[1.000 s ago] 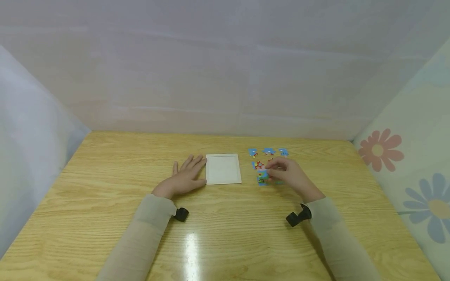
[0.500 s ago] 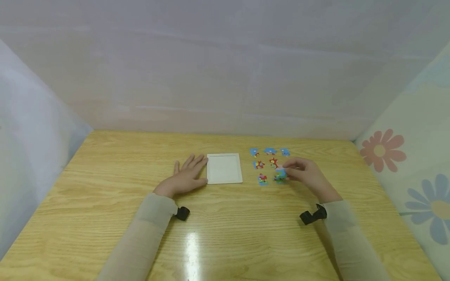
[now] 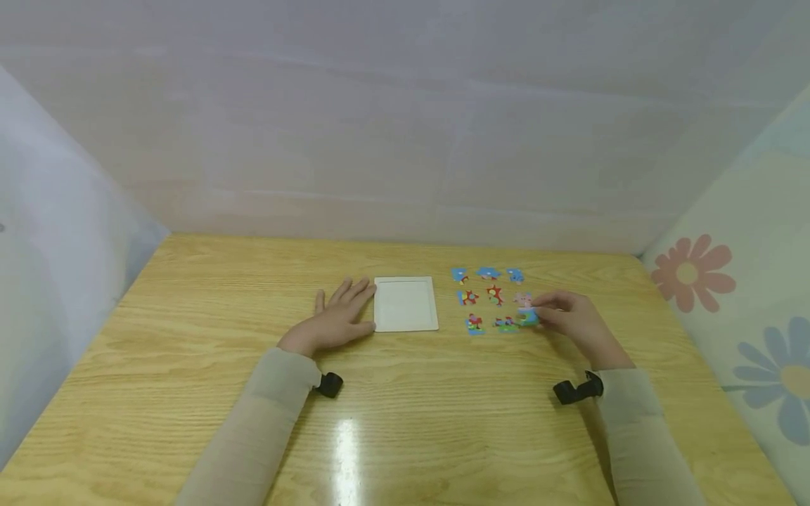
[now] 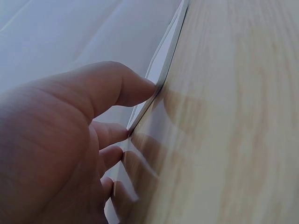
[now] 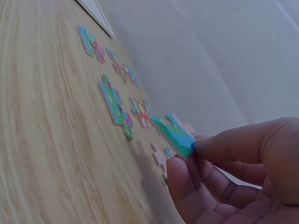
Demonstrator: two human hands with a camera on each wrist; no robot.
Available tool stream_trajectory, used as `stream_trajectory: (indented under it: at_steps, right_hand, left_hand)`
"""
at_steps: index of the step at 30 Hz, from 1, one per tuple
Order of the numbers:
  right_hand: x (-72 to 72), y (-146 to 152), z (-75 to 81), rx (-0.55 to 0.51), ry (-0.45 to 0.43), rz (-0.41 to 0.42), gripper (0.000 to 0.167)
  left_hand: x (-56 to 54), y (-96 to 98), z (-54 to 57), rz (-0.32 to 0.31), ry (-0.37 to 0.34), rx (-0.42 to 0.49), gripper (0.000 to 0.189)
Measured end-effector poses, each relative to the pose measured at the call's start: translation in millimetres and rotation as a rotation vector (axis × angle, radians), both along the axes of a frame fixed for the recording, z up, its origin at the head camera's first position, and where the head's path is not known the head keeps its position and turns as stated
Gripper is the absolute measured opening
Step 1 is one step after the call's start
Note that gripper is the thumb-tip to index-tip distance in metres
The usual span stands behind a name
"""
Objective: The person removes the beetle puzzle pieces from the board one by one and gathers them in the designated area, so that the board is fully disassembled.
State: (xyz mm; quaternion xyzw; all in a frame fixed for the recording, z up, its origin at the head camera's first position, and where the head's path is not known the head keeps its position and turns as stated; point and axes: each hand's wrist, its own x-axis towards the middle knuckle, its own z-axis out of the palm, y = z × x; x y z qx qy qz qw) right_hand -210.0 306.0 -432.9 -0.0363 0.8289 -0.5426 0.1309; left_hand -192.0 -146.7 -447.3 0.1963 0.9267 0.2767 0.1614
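My left hand [image 3: 332, 322] lies spread on the table, its thumb and fingertips touching the left edge of a white square puzzle frame [image 3: 406, 304]. In the left wrist view the thumb [image 4: 135, 88] meets the frame's corner. My right hand [image 3: 572, 320] pinches a blue-green puzzle piece [image 5: 176, 135] between thumb and fingers, tilted above the table. Beneath and beside it lies a pink puzzle piece [image 3: 522, 300]. Other puzzle pieces sit in rows left of the right hand, among them a green one [image 3: 506, 324] and a red-and-blue one [image 3: 474, 324].
The wooden table [image 3: 405, 422] runs back to a pale cloth wall [image 3: 380, 140]. Along the top row lie several blue puzzle pieces [image 3: 488, 273], with red ones [image 3: 494, 294] below. A flower-printed cloth [image 3: 728, 295] hangs at the right.
My right hand has moved to the right with the pinched puzzle piece, uncovering the pieces on the table beneath its earlier path. My left hand stays at the frame's edge.
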Motion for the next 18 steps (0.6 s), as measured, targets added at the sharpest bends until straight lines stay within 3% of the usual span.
stream_trajectory:
  at_steps: [18]
  right_hand:
    - [-2.5, 7.8, -6.3, 0.118, -0.03, -0.059, 0.03]
  left_hand:
    - [0.6, -0.8, -1.0, -0.003, 0.0, -0.005, 0.078]
